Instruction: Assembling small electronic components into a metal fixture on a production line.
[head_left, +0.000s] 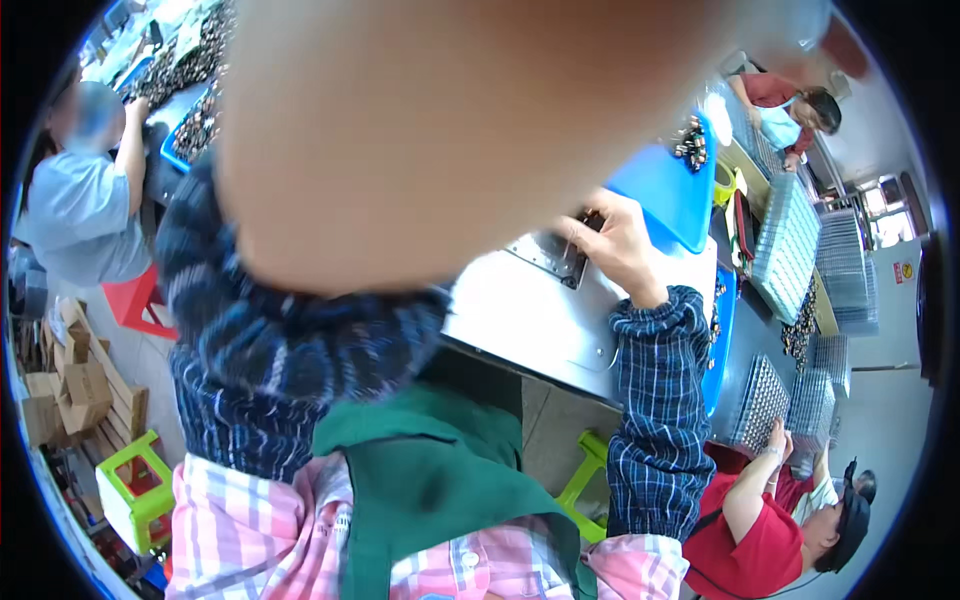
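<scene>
My left hand and bare forearm (400,150) are raised very close in front of the head view. They blur into one large shape that covers the upper middle, and the fingers cannot be made out. Below, my right hand (618,248) rests at a small metal plate fixture (548,258) on the white worktop (530,318). Its thumb and fingers are bent together at a small dark part on the fixture, whose kind is hidden by the hand. Dark checked sleeves cover both forearms.
Blue trays (660,190) of small metal-and-black parts lie right of my right hand. Clear plastic trays (790,250) stand beyond. Co-workers sit left (85,215), far right (775,110) and near right (750,520). Green stools (140,480) and a red stool (138,303) stand on the floor.
</scene>
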